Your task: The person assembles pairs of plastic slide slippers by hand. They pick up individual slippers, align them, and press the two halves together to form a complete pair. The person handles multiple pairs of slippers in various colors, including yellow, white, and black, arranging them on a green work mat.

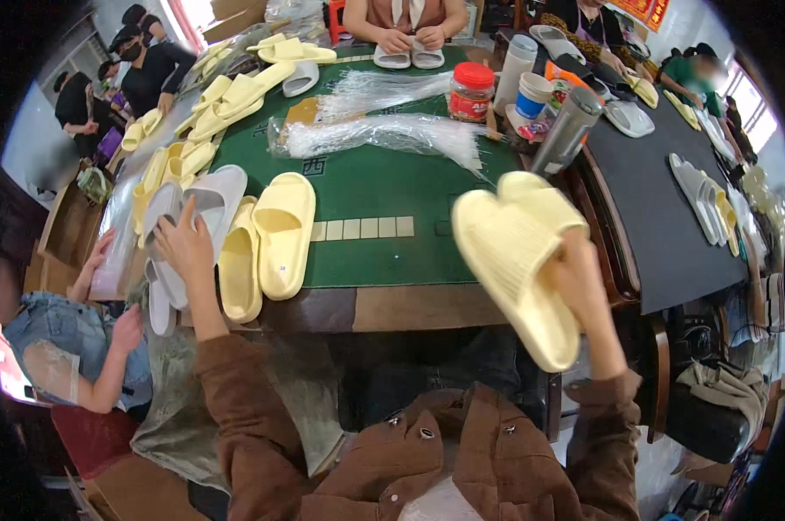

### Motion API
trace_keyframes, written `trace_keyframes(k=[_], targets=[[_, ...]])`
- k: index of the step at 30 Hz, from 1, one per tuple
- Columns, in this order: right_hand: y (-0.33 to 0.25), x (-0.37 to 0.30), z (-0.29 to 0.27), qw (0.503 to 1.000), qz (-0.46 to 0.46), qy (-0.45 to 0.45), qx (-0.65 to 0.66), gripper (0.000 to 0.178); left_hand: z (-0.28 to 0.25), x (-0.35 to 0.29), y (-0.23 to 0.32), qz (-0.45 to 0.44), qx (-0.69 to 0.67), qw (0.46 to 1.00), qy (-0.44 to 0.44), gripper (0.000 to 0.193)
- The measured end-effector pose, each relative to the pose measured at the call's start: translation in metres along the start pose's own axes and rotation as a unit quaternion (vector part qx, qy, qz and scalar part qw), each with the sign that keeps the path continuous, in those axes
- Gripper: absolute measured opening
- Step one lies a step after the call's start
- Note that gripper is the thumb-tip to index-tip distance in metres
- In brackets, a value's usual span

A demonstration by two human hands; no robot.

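My right hand (576, 276) grips a pair of pale yellow slippers (507, 256), held together above the table's near right edge, with their soles partly hidden. My left hand (184, 243), fingers spread, is over the grey slippers (225, 193) at the table's left side. Whether its fingertips touch them I cannot tell. Just right of that hand, another pale yellow pair (286, 247) lies on the green table mat (371, 265), toes pointing away from me. Below my left hand, more grey soles (160, 304) stick out at the table edge.
Bundles of clear plastic strips (384, 139) lie mid-table, near a red-lidded jar (472, 91), a paper cup (532, 94) and a metal flask (568, 128). More yellow slippers (236, 95) line the left side. Across from me a person's hands (410, 41) touch grey slippers; another person sits at left.
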State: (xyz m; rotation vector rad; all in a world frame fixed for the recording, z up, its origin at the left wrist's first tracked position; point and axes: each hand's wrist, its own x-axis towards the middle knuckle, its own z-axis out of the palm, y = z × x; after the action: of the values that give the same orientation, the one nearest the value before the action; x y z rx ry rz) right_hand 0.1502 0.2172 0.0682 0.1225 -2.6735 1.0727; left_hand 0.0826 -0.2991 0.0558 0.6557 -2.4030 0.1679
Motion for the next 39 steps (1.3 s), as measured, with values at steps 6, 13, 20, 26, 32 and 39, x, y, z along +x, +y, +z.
trace_keyframes(k=[6, 13, 20, 26, 32, 39], targets=[[-0.023, 0.038, 0.086, 0.986, 0.124, -0.082, 0.081, 0.034, -0.044, -0.060, 0.096, 0.206, -0.422, 0.875, -0.117, 0.038], [-0.004, 0.023, 0.125, 0.977, -0.023, -0.081, 0.194, 0.050, -0.051, -0.139, 0.183, 0.301, -0.480, 0.810, -0.149, 0.043], [-0.010, -0.005, 0.071, 0.932, -0.008, -0.120, 0.341, 0.032, -0.015, -0.154, 0.207, 0.319, -0.521, 0.784, -0.111, 0.044], [-0.040, -0.001, 0.051, 0.789, 0.067, -0.097, 0.603, 0.034, -0.065, -0.175, 0.198, 0.360, -0.571, 0.728, -0.122, 0.046], [-0.016, 0.005, 0.060, 0.735, 0.108, -0.032, 0.668, 0.040, -0.097, -0.194, 0.194, 0.283, -0.742, 0.552, -0.252, 0.027], [0.043, -0.010, 0.056, 0.771, 0.156, 0.022, 0.617, 0.043, -0.110, -0.171, 0.157, 0.092, -0.770, 0.572, -0.266, 0.020]])
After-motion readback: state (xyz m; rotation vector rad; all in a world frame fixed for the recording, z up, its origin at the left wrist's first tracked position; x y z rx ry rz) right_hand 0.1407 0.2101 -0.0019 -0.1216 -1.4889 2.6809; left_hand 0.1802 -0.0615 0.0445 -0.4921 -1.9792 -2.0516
